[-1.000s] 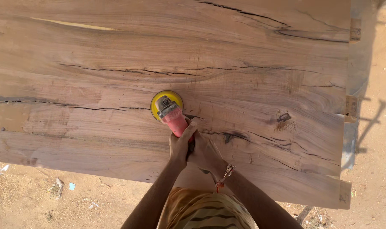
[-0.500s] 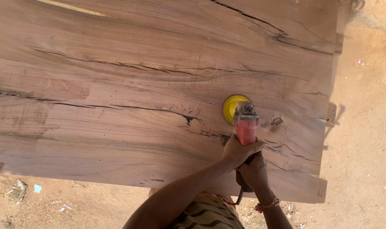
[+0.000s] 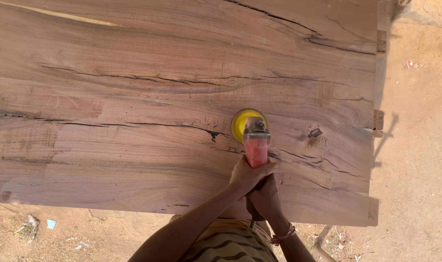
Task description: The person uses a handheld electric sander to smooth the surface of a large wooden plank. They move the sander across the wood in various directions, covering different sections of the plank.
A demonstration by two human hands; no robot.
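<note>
Both hands, left hand point(image 3: 249, 175) and right hand point(image 3: 265, 198), clench their fingers around the red sander point(image 3: 255, 145) on the wooden slab point(image 3: 133, 97).

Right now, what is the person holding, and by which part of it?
Both hands, left hand and right hand, grip a red power sander by its body, behind the yellow disc on the wooden slab.

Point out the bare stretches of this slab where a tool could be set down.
The wooden slab lies bare left of the yellow sanding disc, between the long cracks, and along the far edge. It is crowded only at the near edge, where the left hand and right hand grip the red sander.
</note>
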